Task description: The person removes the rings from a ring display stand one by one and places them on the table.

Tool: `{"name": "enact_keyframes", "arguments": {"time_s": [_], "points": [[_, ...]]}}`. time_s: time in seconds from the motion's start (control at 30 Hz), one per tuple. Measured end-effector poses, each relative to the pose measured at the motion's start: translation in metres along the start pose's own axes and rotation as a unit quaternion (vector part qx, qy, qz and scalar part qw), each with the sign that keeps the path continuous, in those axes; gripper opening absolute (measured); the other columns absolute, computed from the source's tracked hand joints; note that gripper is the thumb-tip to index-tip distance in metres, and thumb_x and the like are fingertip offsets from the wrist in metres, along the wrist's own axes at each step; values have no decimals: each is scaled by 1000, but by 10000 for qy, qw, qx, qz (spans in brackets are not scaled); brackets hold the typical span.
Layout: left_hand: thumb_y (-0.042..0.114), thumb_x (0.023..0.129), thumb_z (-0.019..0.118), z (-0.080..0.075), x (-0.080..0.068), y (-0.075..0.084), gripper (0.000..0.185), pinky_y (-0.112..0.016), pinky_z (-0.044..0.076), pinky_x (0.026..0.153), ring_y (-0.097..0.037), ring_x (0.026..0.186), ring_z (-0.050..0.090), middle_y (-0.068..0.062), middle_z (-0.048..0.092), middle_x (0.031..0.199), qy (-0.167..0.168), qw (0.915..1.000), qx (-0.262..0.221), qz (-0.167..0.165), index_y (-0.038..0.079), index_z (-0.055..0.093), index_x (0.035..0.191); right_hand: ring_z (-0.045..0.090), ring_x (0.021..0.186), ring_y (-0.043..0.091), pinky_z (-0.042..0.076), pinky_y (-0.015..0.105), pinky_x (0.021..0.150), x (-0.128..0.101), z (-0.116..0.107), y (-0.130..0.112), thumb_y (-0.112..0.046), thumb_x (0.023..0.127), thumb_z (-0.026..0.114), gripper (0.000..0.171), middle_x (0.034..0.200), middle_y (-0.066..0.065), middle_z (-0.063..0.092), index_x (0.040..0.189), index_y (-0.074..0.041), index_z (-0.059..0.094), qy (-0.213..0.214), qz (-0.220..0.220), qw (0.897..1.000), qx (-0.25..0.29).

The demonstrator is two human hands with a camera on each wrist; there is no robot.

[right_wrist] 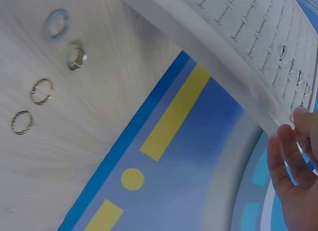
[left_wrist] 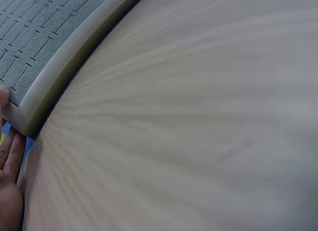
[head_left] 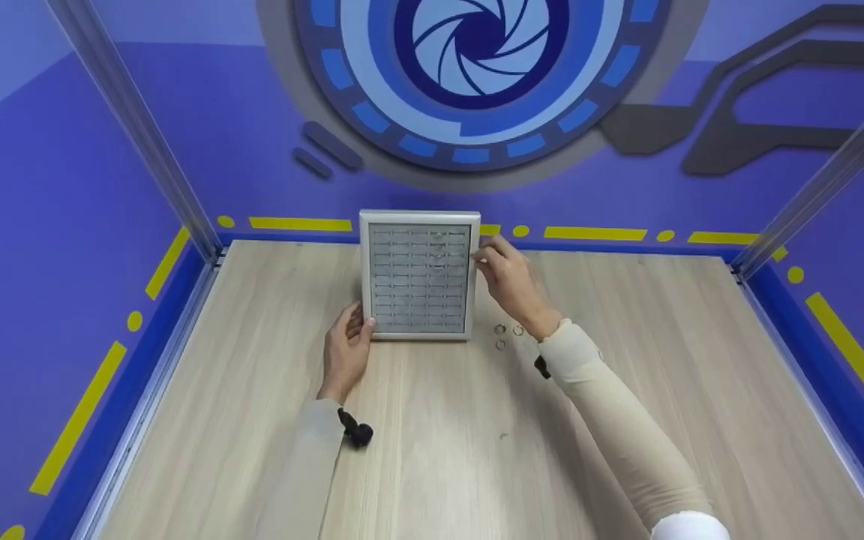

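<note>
A square ring tray (head_left: pixel 363 270) with a silver frame and grey slotted foam lies flat at the back of the wooden table (head_left: pixel 477 450). My left hand (head_left: pixel 346 352) lies beside its near left corner, fingers fairly straight, thumb resting on the frame (left_wrist: pixel 74 57); the left wrist view shows the left hand (left_wrist: pixel 10 181) against that corner. My right hand (head_left: pixel 511 281) has curled fingers pinching the tray's right rim (right_wrist: pixel 198 32) near the far corner, where the right hand (right_wrist: pixel 293 181) shows its fingertips on the edge. A few rings (right_wrist: pixel 290 67) sit in slots close by.
Several loose rings (head_left: pixel 503 334) lie on the table just right of the tray's near corner, under my right wrist; they also show as loose rings (right_wrist: pixel 49 67) in the right wrist view. Blue walls with yellow marks and metal posts (head_left: pixel 177 187) enclose the table.
</note>
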State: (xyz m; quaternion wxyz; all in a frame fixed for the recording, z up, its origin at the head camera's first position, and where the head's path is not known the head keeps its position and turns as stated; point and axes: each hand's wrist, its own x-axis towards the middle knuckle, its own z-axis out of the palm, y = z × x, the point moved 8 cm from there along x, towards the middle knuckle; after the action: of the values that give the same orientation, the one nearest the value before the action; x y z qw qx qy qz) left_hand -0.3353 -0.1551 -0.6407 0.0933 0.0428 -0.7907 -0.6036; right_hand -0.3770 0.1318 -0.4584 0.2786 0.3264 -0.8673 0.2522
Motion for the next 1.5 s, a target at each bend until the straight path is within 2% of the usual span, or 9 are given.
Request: {"name": "enact_keyframes", "arguments": {"time_s": [0.13,0.5,0.8,1.03,1.37,1.5], "points": [[27,109,64,0,0,0,50,-41,55,113,-25,131,64,-9,63,147,-31,10000,-25,2,12,52,156,71,91,30,64,39,76,-10,3,4,6,99,70,6,106,14,66,102,3,74,-243,88,9996,118],[26,109,64,1,1,-2,54,-42,54,114,-27,134,63,-9,61,149,-60,9999,-53,-100,10,49,158,72,91,33,65,43,76,-32,5,16,8,97,72,5,102,16,68,96,3,73,-361,153,9991,142],[25,109,64,0,1,0,53,-43,55,114,-27,132,64,-10,62,148,-31,10000,-22,23,9,50,157,74,94,30,66,39,80,-51,6,23,9,98,71,7,103,14,69,98,3,75,-664,531,9962,167],[27,109,64,0,0,0,52,-41,54,114,-27,132,63,-10,62,148,-24,10000,-29,48,10,51,157,75,94,31,66,42,81,-67,7,24,7,99,70,8,103,14,72,98,3,76,-677,564,9961,90],[26,109,65,0,1,0,49,-41,56,112,-27,130,65,-11,64,145,-7,9999,-121,46,13,53,155,74,90,29,66,39,74,-88,9,22,11,96,71,10,100,13,70,94,2,75,-630,320,9974,146],[26,109,65,1,1,-1,51,-40,56,113,-27,131,64,-11,62,148,-10,10000,-80,-16,12,51,156,74,89,28,66,39,74,-97,9,23,9,96,72,9,100,11,71,95,1,76,-697,371,9969,3]]}}
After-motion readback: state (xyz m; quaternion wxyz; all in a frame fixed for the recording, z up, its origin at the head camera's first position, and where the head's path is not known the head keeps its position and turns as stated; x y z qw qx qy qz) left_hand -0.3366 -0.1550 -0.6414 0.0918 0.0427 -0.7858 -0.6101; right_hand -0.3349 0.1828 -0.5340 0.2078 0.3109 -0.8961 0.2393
